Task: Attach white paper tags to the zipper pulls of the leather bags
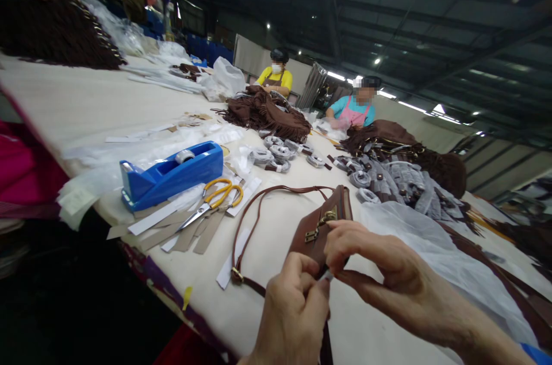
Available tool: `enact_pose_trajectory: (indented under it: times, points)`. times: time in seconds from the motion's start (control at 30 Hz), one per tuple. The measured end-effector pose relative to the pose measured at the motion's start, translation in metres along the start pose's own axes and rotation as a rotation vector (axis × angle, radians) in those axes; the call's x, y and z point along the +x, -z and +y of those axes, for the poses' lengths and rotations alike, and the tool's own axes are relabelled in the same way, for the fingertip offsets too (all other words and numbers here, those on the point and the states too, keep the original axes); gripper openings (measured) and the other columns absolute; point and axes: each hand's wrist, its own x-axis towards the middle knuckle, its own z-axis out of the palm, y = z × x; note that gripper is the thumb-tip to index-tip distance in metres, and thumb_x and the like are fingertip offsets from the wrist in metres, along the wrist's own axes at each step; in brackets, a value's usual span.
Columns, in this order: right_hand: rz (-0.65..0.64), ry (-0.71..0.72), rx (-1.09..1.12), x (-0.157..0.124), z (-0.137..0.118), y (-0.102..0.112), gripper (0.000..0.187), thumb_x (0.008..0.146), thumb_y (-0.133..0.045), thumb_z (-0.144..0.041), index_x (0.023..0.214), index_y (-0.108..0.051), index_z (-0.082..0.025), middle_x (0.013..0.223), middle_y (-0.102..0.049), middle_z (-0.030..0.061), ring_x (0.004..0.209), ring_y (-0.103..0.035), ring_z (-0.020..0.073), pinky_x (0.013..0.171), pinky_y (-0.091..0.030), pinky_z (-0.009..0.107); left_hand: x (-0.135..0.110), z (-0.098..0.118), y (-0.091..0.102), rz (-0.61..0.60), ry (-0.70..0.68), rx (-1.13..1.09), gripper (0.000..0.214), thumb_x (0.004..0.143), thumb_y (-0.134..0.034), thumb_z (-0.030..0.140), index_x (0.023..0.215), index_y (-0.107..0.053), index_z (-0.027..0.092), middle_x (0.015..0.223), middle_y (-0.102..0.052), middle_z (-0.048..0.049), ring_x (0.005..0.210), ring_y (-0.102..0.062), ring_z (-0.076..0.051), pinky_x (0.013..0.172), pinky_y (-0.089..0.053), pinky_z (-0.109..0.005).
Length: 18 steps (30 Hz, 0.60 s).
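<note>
A brown handbag (314, 221) with brass-coloured hardware lies at the front of the table, right under my hands. Its thin strap (259, 201) loops out to the left and ends near a buckle. My left hand (294, 310) is closed, with thumb and forefinger pinching a small white strip (328, 275) at the bag's lower edge. My right hand (379, 264) meets it there in a pinch, its fingertips against the bag. What lies between the right fingertips is hidden.
Left of the bag are yellow-handled scissors (207, 204) on paper strips and a blue tape dispenser (172, 172). Grey wrapped coils (280, 152) and fringed brown bags (267, 115) lie behind. Clear plastic (426, 238) spreads at right. Two co-workers sit across the table; another's hand shows upper left.
</note>
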Motion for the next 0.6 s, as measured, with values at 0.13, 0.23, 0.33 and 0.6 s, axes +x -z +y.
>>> enact_pose_trajectory:
  times: [0.13, 0.23, 0.33, 0.6]
  points:
    - [0.040, 0.054, -0.131, -0.010, 0.004, -0.002, 0.015, 0.082, -0.048, -0.006, 0.082, -0.054, -0.021, 0.078, -0.056, 0.0008, 0.087, -0.051, 0.0158, 0.083, -0.042, 0.030, 0.005, 0.009, 0.005, -0.079, 0.099, -0.005, 0.018, 0.074, -0.045, 0.029, 0.062, -0.050, 0.017, 0.049, -0.046, 0.0019, 0.043, -0.038, -0.009, 0.041, -0.026, -0.021]
    - [0.065, 0.064, -0.193, -0.019, 0.012, -0.006, 0.015, 0.083, -0.046, -0.007, 0.084, -0.052, -0.021, 0.078, -0.056, 0.0018, 0.084, -0.050, 0.0163, 0.074, -0.044, 0.029, 0.007, 0.017, 0.006, -0.097, 0.246, -0.194, 0.013, 0.070, -0.047, 0.023, 0.059, -0.049, 0.016, 0.044, -0.046, 0.0032, 0.033, -0.029, -0.005, 0.034, -0.017, -0.019]
    - [0.126, 0.119, -0.250, -0.026, 0.018, -0.012, 0.019, 0.083, -0.044, -0.003, 0.085, -0.050, -0.021, 0.077, -0.056, 0.0016, 0.081, -0.050, 0.0159, 0.073, -0.044, 0.030, 0.007, 0.024, 0.008, -0.099, 0.358, -0.387, 0.007, 0.065, -0.050, 0.017, 0.058, -0.049, 0.015, 0.043, -0.047, 0.0033, 0.028, -0.024, -0.002, 0.032, -0.010, -0.019]
    - [0.253, 0.236, -0.403, -0.032, 0.021, -0.028, 0.019, 0.085, -0.041, -0.005, 0.081, -0.051, -0.021, 0.070, -0.059, 0.0001, 0.068, -0.052, 0.0137, 0.063, -0.042, 0.027, 0.014, 0.034, 0.015, -0.220, 0.670, -0.732, 0.009, 0.060, -0.045, 0.009, 0.052, -0.049, 0.011, 0.043, -0.042, 0.0033, 0.028, -0.022, 0.000, 0.031, -0.017, -0.014]
